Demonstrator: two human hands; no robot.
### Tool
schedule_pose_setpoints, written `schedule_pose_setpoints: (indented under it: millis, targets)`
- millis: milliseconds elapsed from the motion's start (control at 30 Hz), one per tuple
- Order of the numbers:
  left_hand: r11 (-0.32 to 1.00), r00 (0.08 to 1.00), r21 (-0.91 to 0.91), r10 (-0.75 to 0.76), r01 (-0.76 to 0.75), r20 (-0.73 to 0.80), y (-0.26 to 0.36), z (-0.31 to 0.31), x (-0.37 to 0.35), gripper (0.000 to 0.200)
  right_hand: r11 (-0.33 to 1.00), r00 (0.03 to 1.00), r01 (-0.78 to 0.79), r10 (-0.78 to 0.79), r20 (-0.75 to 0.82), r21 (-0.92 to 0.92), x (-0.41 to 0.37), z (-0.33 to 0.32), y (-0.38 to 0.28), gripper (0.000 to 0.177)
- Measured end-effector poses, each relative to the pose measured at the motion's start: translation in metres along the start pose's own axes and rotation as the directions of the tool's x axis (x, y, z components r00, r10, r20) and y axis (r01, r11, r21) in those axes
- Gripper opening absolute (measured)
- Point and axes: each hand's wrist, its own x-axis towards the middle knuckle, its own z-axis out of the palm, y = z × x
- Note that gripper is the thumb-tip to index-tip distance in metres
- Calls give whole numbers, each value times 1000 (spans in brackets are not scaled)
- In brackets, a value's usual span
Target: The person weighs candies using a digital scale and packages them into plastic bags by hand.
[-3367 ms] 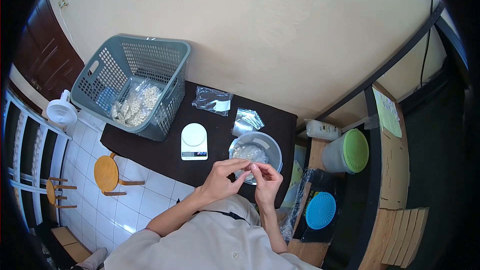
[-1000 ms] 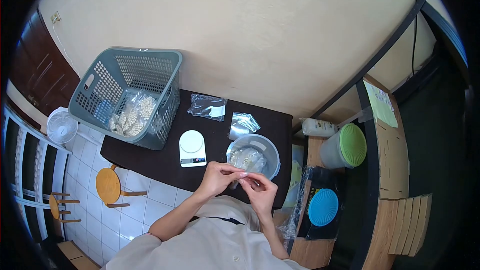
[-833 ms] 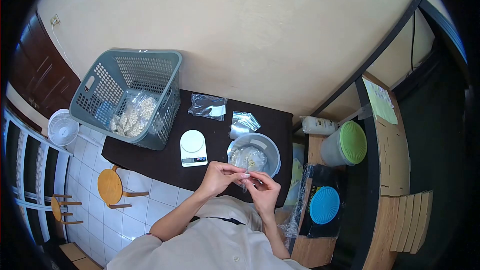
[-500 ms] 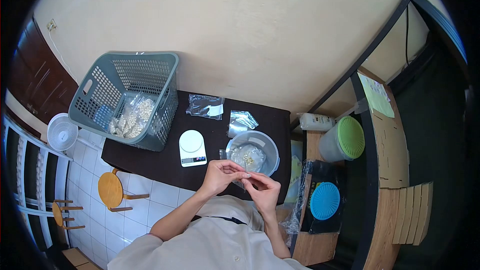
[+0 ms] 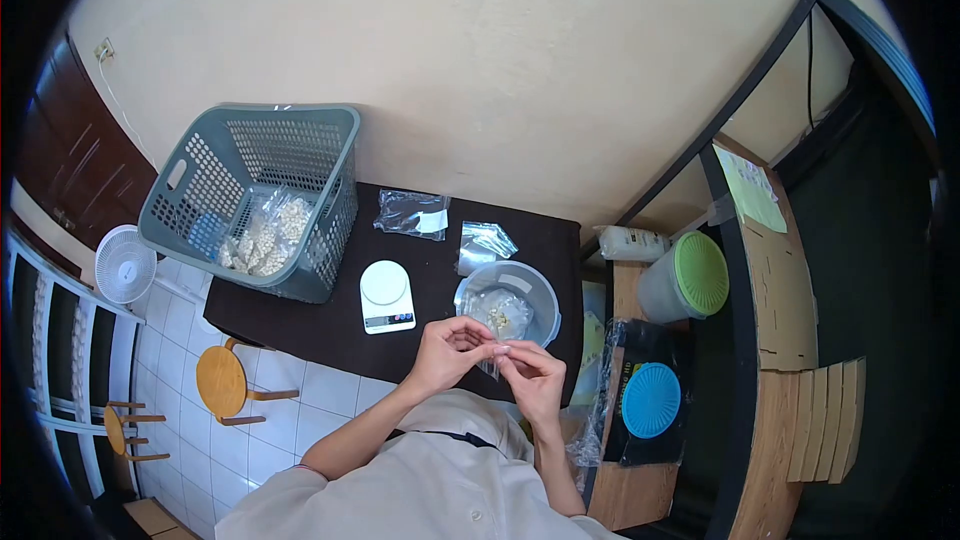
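Observation:
My left hand [image 5: 455, 350] and my right hand [image 5: 533, 377] meet at the near rim of a grey plastic bucket [image 5: 544, 292], fingers and thumbs pinched together. Between them hangs a small clear plastic bag [image 5: 489, 367], largely hidden by the fingers; its contents cannot be made out. Inside the bucket lies clear plastic [image 5: 487, 306] with a few pale, cream pieces [image 5: 503, 322]. Left of the bucket stands a white kitchen scale [image 5: 387, 292] with nothing on its pan. Just behind the bucket are flat clear bags [image 5: 484, 242].
A grey laundry basket [image 5: 335, 230] holding filled clear bags [image 5: 268, 240] occupies the dark table's [image 5: 290, 315] left end. Another plastic packet [image 5: 412, 213] lies near the wall. To the right are a green-lidded tub [image 5: 700, 275], a blue lid [image 5: 650, 400] and a wooden shelf [image 5: 765, 450].
Both hands stay pinched together over the bucket's near rim. The fingers have shifted slightly along the bag, and the right hand sits a little farther right.

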Motion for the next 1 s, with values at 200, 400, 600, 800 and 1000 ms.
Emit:
schedule_pose_setpoints:
  millis: [200,400,600,800,1000]
  targets:
    - [998,1000,-53,15,-16,-27,2,-1,-2,14,999,999,32,-33,-40,-39,0,7,4,19]
    - [996,995,67,55,-50,-81,-1,1,-5,16,969,983,122,-149,-111,-216,1,16,10,19]
    - [992,994,100,80,-72,-77,2,2,-8,16,977,986,110,-130,-102,-183,3,14,14,19]
    - [902,952,365,287,-230,-110,4,14,-9,9,995,981,43,-59,-183,-90,4,14,24,17]
    - [770,950,610,300,-187,-87,10,21,-13,12,984,974,77,-109,-197,-160,4,12,30,18]
